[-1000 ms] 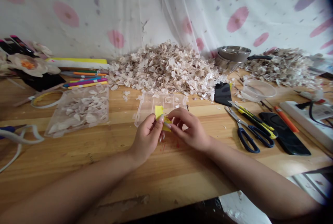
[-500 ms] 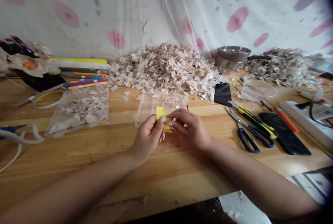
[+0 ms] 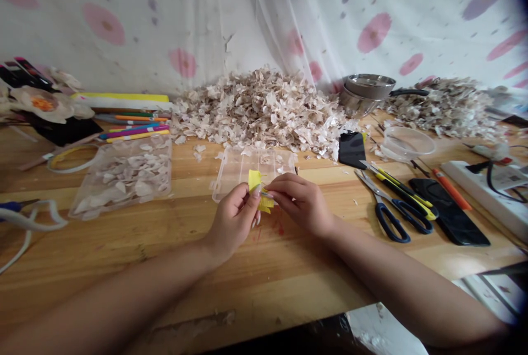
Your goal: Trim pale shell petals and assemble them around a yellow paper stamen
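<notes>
My left hand (image 3: 236, 213) is closed, its thumb and fingers pinching a yellow paper strip (image 3: 254, 178) upright above the table. The strip's lower right edge looks cut or creased into narrow pieces. My right hand (image 3: 303, 201) is also closed, fingertips pinched at that edge, close to my left thumb. Something thin and pale shows between the fingertips, too small to name. Just behind both hands lies a clear plastic compartment box (image 3: 231, 165), partly covered by them.
A large heap of pale dried petals (image 3: 264, 110) stands behind the box. At left is a clear tray (image 3: 78, 209) of petals, near colored pens (image 3: 138, 133). Scissors (image 3: 391, 222), a yellow-black cutter (image 3: 408, 195), a black phone (image 3: 462, 220) and a white power strip (image 3: 487, 195) lie right.
Both hands stay in nearly the same place, still pinching the yellow strip. Its lower right edge has shifted slightly and shows more separate pieces. The view has moved very little.
</notes>
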{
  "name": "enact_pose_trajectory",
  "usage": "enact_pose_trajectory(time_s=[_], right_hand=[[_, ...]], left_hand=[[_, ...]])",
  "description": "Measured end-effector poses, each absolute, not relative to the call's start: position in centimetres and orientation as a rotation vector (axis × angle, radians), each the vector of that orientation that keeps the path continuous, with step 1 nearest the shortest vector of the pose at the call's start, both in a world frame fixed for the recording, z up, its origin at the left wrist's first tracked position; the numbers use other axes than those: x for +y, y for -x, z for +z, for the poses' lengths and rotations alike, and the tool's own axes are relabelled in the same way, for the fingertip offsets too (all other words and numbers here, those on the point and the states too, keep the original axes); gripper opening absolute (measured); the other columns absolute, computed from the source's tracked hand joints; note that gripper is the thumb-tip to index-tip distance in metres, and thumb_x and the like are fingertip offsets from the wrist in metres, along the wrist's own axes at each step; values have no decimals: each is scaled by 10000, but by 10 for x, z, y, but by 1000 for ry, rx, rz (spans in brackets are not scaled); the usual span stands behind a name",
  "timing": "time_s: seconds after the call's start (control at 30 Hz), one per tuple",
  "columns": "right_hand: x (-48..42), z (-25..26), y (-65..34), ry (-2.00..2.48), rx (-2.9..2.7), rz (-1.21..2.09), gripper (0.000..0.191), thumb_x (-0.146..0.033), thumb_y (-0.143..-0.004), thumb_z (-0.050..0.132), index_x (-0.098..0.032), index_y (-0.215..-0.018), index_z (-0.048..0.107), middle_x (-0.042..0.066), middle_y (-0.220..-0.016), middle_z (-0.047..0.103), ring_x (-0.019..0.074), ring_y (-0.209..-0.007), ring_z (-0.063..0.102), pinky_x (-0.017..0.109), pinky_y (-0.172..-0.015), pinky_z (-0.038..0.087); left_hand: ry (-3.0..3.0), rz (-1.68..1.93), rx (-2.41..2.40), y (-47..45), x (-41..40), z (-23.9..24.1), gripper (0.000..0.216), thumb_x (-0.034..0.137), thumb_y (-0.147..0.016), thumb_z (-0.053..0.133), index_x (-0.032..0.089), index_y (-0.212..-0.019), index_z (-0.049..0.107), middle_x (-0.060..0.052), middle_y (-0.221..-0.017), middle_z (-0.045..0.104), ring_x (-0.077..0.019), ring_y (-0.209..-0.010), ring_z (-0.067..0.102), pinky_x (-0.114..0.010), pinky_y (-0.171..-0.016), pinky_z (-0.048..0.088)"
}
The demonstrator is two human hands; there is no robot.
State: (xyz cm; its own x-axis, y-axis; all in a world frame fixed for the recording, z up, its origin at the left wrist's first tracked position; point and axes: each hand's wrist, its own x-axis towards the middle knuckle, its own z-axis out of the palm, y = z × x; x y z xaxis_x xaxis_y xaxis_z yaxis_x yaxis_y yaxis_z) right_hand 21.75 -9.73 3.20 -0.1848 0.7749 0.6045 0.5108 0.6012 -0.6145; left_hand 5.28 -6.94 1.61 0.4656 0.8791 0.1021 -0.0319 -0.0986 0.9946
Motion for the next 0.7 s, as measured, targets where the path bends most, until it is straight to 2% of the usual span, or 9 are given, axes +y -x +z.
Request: enact_pose_trajectory(time_s=[0.23, 0.43, 0.7], right_hand=[[-99, 35, -216, 1094, -1853, 342, 76, -190, -884, 532, -160, -851, 594, 42, -777, 589, 131, -717, 561, 258, -655, 464], [-101, 36, -215, 1187, -1872, 344, 107, -195, -899, 455, -186, -799, 493, 13, -736, 511, 128, -660, 485, 253, -614, 422], [-101, 33, -213, 1237, -1753, 432, 180, -257, -908, 445, -192, -740, 447, -16, -651, 468, 112, -570, 430, 235, -541, 369]], left_hand=[[-1490, 893, 794, -53, -69, 16, 278, 420, -887, 477, 186, -737, 454, 67, -544, 449, -60, -464, 442, -169, -431, 343], [-1552, 867, 788, -52, -71, 14, 305, 413, -888, 478, 188, -688, 426, 65, -525, 450, -62, -465, 435, -170, -432, 336], [-1602, 806, 722, -49, -72, 21, 286, 395, -871, 501, 161, -711, 539, 31, -517, 521, -82, -457, 466, -195, -443, 364]])
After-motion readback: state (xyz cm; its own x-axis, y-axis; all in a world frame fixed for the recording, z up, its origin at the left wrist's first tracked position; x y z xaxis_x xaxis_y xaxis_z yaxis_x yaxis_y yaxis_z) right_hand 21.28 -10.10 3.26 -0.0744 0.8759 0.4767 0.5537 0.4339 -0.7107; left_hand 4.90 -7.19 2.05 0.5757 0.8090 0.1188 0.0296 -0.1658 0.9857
